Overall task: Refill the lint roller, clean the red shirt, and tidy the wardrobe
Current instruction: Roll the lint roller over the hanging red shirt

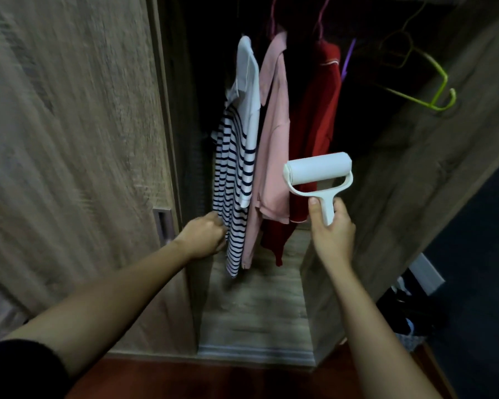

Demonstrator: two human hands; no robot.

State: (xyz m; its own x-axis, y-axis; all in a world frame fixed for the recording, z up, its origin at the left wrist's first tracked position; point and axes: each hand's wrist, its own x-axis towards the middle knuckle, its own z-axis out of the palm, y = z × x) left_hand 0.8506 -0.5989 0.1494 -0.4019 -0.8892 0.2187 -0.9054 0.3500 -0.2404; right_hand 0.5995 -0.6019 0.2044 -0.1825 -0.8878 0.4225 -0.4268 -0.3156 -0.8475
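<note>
Before the open wardrobe (78, 139), a roller (319, 171) is held up near the red shirt (314, 116).

Risk is judged first: the red shirt hangs behind a pink shirt (272, 133), so the wrong garment could be rolled if the pink one is not parted; loose cloth on a hanger could also swing away or bunch under the sticky sheet unless it is steadied. The right hand (333, 234) is raised, fingers closed round the roller's handle, with the white drum uppermost and just in front of the red shirt's lower half, not seen to touch it. The left hand (203, 239) is extended at the hem of the striped shirt (234, 180), fingers curled; whether cloth is pinched cannot be told. A green hanger (432, 90) hangs bare on the right.
</note>
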